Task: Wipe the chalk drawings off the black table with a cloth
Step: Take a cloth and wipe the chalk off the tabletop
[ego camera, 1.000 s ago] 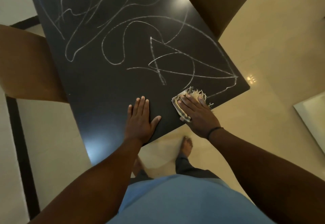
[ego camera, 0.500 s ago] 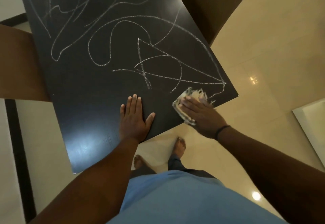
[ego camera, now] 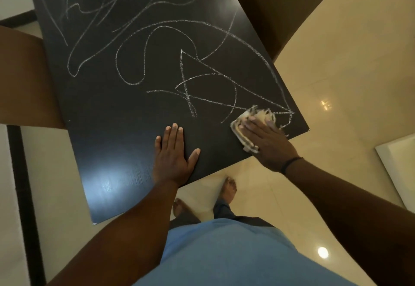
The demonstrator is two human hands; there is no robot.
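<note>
Kid: Cloth (ego camera: 251, 119) sits at the near right corner of the black table (ego camera: 112, 110), close to the right edge and the near edge.

Friend: Is there room to slide it?

Kid: Yes. Away from that corner the top is wide and flat. The chalk drawings (ego camera: 184, 79) loop over the middle and the far part. A bare dark strip runs along the near edge, and it shines at the near left corner.

Friend: What is around the table?

Kid: A brown chair (ego camera: 280, 5) stands past the right edge and another chair (ego camera: 24, 79) past the left edge. The floor (ego camera: 348, 83) is pale and shiny.

Friend: What do the hands do?

Kid: The right hand (ego camera: 267, 144) lies flat on the cloth with straight fingers, pressing it down. Frayed threads stick out past the fingertips and touch a chalk line. The left hand (ego camera: 171, 157) lies flat on the bare top near the near edge, fingers straight and together, thumb out. It holds nothing.
</note>
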